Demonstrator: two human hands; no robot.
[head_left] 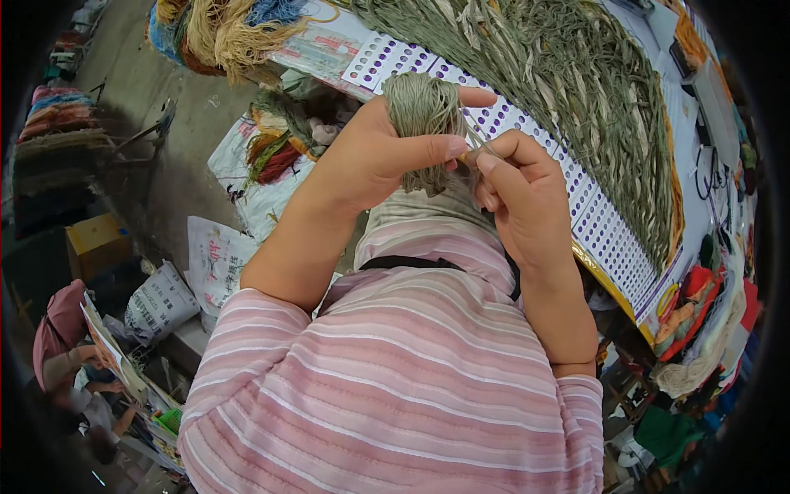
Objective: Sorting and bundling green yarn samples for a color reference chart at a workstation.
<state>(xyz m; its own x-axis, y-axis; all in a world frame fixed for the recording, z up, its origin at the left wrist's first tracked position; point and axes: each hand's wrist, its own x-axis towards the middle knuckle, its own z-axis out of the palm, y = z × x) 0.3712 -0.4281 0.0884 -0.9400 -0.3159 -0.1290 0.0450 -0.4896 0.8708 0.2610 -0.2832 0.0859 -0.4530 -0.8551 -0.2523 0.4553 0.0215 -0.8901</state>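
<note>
A bundle of grey-green yarn point(421, 107) is looped over my left hand point(395, 152), whose fingers are wrapped in it with the thumb lying across the front. Close beside it, my right hand point(520, 177) pinches thin strands of the same yarn between thumb and forefinger. The strands run from the bundle to those fingertips. Both hands are raised in front of my body, near the table's edge. Part of the left hand's fingers is hidden behind the yarn.
Long green-grey yarn hanks point(559, 99) cover the table beyond my hands, beside a white sheet with rows of purple dots point(605, 218). Beige and blue yarn point(234, 33) lies at the far left. White sacks point(160, 305) stand on the floor; other people point(74, 362) work at lower left.
</note>
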